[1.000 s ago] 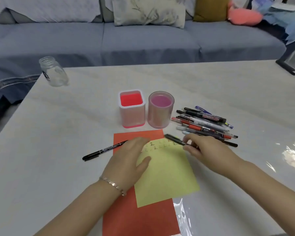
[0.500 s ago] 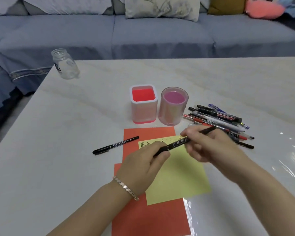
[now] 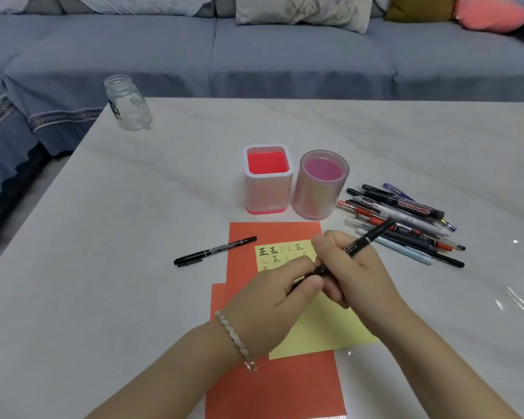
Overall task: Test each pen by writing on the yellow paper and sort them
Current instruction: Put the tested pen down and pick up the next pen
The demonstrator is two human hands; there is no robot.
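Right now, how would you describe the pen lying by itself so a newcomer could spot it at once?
On the pale table, find the orange sheet in front of the two pink holders. Across that sheet's upper left edge lies a slim black pen with white print. Unlike the pile of pens on the right, it lies alone on the left.

A black pen (image 3: 372,235) slants over the inscribed yellow paper (image 3: 324,326), other pens (image 3: 412,207) heaped beside it.

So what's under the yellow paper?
Red paper, showing above, left and below the yellow paper; the part beneath is covered. Left hand and right hand, holding a black pen, hide its middle.
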